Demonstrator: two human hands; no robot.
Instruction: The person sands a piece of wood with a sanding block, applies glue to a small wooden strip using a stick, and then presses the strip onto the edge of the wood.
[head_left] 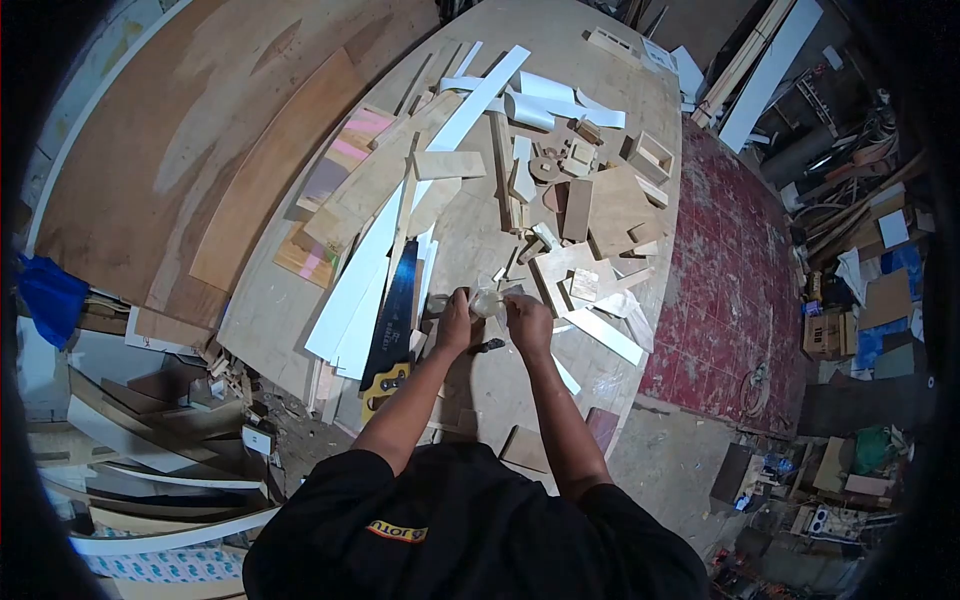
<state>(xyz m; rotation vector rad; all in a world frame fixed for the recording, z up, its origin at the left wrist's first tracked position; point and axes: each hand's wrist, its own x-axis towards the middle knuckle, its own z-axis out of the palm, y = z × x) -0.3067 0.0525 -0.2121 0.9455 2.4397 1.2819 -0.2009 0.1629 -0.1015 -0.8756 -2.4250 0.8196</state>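
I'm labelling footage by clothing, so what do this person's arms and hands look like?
Both the left hand and right hand are gloveless, and the forearms are bare. The black top has short sleeves and a yellow-and-red lettered print, too small to read fully.

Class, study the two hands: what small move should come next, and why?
Probably hold the small pale object steady with the left hand while the right hand works its other side: the two hands flank it, though finger detail is unclear.
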